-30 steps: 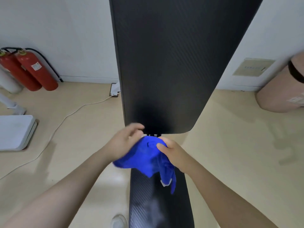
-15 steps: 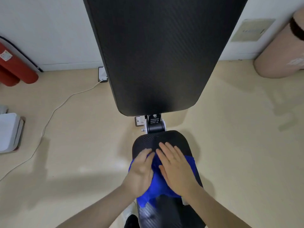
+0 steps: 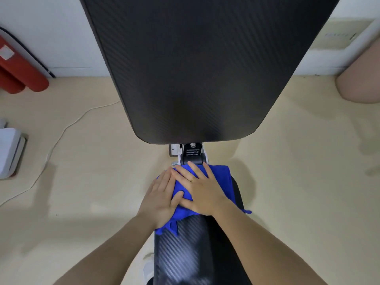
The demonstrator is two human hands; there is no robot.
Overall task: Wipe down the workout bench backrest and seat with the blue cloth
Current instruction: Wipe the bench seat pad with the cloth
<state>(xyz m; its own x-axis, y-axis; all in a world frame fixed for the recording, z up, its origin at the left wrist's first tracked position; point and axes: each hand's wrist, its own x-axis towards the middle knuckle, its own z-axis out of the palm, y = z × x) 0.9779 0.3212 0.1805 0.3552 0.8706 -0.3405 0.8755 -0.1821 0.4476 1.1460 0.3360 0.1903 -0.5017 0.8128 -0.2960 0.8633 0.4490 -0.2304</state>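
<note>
The blue cloth [image 3: 221, 179] lies spread over the far end of the black bench seat [image 3: 191, 247], just below the hinge bracket [image 3: 192, 154]. My left hand [image 3: 160, 199] and my right hand [image 3: 200, 189] press flat on the cloth side by side, fingers straight and pointing toward the backrest. The wide black backrest [image 3: 197, 68] rises tilted above the hinge and fills the upper middle of the view. A corner of the cloth hangs off the seat's left edge beneath my left wrist.
Two red fire extinguishers [image 3: 20, 75] lean against the white wall at left. A white cable [image 3: 61, 132] runs across the beige floor near a white device [image 3: 9, 153]. A pinkish rounded object [image 3: 362, 79] sits at right. A white shoe [image 3: 148, 270] shows beside the seat.
Both hands have slid the cloth forward along the seat to its far end near the hinge. A second ago they held it bunched at the backrest's lower edge.
</note>
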